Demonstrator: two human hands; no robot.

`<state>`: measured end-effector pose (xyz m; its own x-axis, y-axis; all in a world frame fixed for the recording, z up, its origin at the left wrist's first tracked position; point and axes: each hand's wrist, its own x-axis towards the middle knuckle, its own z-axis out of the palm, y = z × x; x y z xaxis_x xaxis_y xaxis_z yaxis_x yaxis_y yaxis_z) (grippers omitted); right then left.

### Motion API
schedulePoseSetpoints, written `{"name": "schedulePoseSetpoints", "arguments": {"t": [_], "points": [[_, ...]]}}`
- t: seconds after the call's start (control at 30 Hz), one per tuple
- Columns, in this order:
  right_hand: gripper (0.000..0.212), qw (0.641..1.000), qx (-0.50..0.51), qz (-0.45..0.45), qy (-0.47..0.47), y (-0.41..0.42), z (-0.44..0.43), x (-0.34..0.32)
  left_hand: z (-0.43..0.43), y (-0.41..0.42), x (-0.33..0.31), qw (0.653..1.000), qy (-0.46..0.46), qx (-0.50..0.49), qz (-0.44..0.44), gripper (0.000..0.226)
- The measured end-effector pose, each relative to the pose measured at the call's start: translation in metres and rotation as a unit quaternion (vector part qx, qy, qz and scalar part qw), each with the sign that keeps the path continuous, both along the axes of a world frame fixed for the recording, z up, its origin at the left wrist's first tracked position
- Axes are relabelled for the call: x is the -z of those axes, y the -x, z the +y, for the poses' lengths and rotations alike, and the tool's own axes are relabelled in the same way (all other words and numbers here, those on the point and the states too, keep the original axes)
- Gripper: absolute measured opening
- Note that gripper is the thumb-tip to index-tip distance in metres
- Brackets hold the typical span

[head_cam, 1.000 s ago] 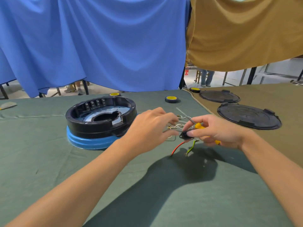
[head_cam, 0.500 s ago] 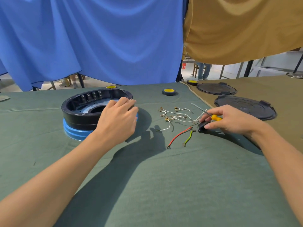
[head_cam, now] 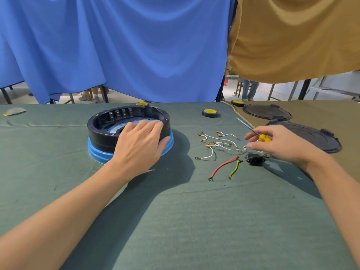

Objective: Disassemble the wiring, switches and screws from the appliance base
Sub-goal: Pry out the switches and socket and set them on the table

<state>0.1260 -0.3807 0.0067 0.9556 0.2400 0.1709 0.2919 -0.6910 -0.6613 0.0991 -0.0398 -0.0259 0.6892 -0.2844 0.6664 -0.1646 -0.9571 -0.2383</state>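
Note:
The round appliance base [head_cam: 109, 131], black on a blue ring, stands upside down on the green cloth at centre left. My left hand [head_cam: 139, 145] rests over its near right rim, fingers curled onto the edge. To the right lies the removed wiring [head_cam: 218, 145]: white leads with brass terminals, a red wire [head_cam: 222, 167], a green-yellow wire [head_cam: 234, 169] and a black socket [head_cam: 254, 159]. Just beyond the socket, my right hand [head_cam: 278, 145] holds a yellow-handled screwdriver [head_cam: 264, 137] whose shaft points up and left.
A black and yellow tape roll [head_cam: 210, 113] sits behind the wires; two more lie near the cloth's far edge. Two black round covers [head_cam: 309, 136] lie on the brown cloth at right. Blue and brown curtains hang along the back.
Both hands held the wiring and socket in the air; the bundle now lies on the cloth. My left hand moved left onto the base rim. My right hand let go of the socket.

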Motion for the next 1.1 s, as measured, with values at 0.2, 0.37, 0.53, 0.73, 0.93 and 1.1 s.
{"name": "schedulePoseSetpoints", "arguments": {"t": [0.2,0.37,0.53,0.73,0.93,1.1], "points": [[0.011,0.999,-0.051,0.001,-0.014,0.004,0.068,-0.007,0.014,0.005,0.005,0.996,0.039,-0.078,0.003,0.049],[0.017,0.997,-0.057,0.008,-0.054,0.006,0.142,-0.006,0.003,0.009,0.007,0.995,0.075,-0.067,-0.007,0.036],[0.025,0.995,0.047,-0.066,-0.062,-0.002,0.193,-0.009,0.0,0.018,0.004,0.996,0.079,-0.034,-0.029,0.028],[0.03,0.986,0.092,0.002,-0.142,-0.019,0.206,-0.002,0.018,0.031,0.004,0.985,0.15,0.068,-0.054,0.028],[0.021,0.976,0.063,0.028,-0.205,-0.031,0.201,0.003,0.037,0.032,-0.016,0.957,0.264,0.107,-0.059,0.031],[0.023,0.981,-0.003,0.082,-0.174,-0.04,0.191,-0.006,0.093,0.009,-0.035,0.867,0.498,-0.007,-0.016,0.018]]}}
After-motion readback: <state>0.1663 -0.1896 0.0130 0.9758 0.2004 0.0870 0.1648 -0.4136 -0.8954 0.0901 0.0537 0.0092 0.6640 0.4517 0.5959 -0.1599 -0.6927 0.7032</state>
